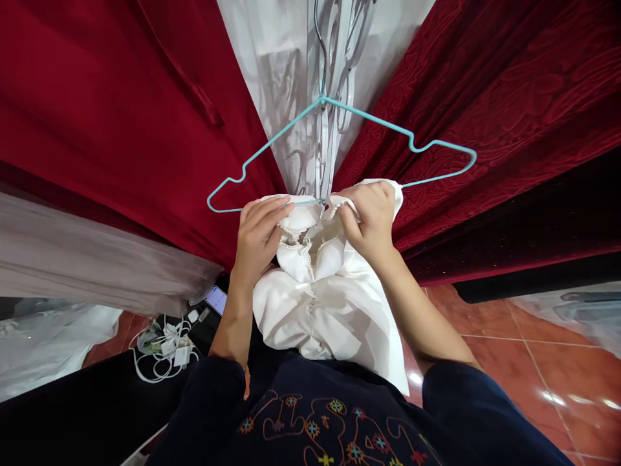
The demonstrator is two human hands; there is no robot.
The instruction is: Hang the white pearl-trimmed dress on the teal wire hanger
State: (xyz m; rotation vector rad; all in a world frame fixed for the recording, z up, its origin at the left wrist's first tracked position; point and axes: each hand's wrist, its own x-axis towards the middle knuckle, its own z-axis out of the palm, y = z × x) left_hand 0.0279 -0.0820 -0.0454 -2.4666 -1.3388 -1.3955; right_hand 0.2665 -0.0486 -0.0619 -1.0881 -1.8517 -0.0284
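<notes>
A light blue wire hanger (284, 131) hangs by its hook in the upper middle. Over its bottom bar lies part of a white garment (334, 317) with beaded trim along its opening; the rest drops down against my dark shirt. My left hand (259, 236) pinches the garment's upper edge at the bar, left of the middle. On the right, my right hand (371, 217) is closed on the garment's other edge, its thumb on the beaded trim. Cloth and fingers hide part of the bar.
Red curtains of cloth (121, 97) hang on the left, and patterned dark red cloth (524, 97) on the right. Behind the hanger stands a white metal rack (334, 77). A phone (216, 299) and tangled white cables (169, 343) lie on a black surface at lower left.
</notes>
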